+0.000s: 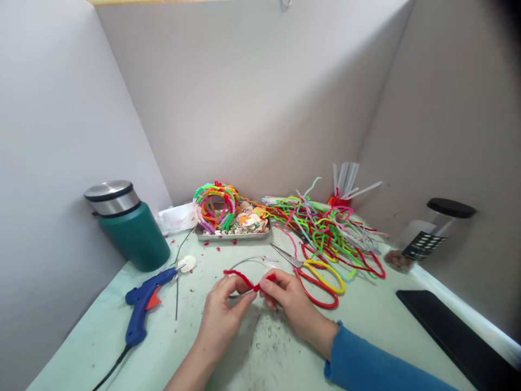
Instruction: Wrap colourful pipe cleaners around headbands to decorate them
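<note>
My left hand had the red fuzzy stem pinched between thumb and fingers, and my right hand, also closed, gripped it just beside, over the middle of the desk. A thin pale wire curved behind them. Scissors lay near my right hand; the blue glue gun lay off to the left.

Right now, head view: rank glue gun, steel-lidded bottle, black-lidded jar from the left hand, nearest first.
From the left hand:
1. Blue glue gun: to its left.
2. Teal steel-lidded bottle: left, behind the glue gun.
3. Clear black-lidded jar: far right, past the right hand.
</note>
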Tool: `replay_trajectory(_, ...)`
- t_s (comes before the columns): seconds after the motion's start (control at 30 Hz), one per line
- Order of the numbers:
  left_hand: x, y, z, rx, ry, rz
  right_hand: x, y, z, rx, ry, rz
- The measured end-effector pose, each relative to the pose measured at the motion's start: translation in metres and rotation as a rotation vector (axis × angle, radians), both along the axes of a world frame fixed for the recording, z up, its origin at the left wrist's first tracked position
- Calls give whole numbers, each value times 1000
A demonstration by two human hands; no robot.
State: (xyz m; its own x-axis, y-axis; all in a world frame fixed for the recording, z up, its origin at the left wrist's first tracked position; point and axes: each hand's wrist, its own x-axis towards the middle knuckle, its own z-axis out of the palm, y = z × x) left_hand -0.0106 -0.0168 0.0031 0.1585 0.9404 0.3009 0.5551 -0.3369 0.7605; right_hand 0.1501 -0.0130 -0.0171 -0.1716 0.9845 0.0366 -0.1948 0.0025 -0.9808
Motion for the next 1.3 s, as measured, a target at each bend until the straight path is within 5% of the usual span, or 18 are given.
replay_trajectory(0.57,-2,-1,-2,357,176,-140,-2,-1,5,-9,19,-10)
replay_trajectory(0.7,-2,-2,1,289,147,-133,-1,0,2,-6,38,-21)
replay_trajectory(0.97,-6,1,4,-99,-78,-78,1,-1,1,44,-42,-13)
replay_trajectory(1.3,-2,0,11,-95,-4,-126,0,-2,6,63,-47,-2)
